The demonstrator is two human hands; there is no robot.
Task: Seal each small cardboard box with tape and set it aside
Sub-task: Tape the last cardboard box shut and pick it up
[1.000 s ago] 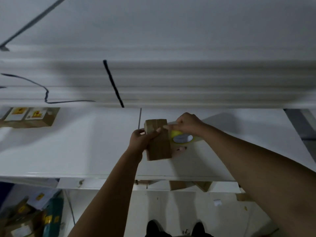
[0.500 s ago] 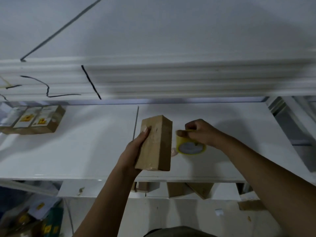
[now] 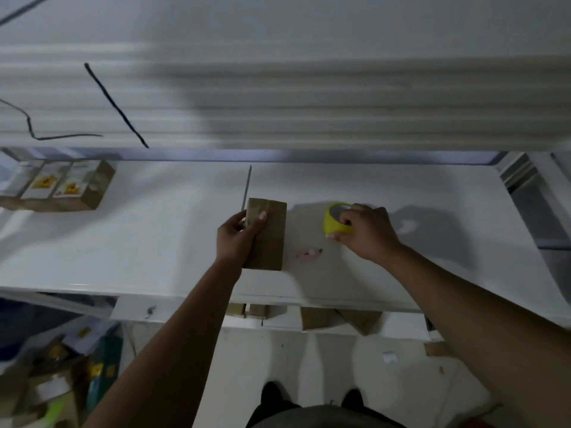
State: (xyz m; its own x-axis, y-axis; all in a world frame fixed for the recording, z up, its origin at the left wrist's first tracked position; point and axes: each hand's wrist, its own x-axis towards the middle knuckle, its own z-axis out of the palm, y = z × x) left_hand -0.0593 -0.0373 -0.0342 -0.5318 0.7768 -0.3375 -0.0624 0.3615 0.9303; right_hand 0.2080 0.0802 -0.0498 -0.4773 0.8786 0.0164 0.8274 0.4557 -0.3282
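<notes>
Our left hand [image 3: 238, 236] grips the cardboard box [image 3: 267, 234] mid-frame, right hand [image 3: 369, 233] pinches the yellow tape roll [image 3: 335, 222] beside it; sealed boxes [image 3: 58, 186] wait upper left, so this one's likely next over.

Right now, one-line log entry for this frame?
left hand: grips cardboard box | right hand: holds yellow tape roll | roll and box: apart | labelled boxes: far left

Head view, down over table [image 3: 154, 242]
</notes>
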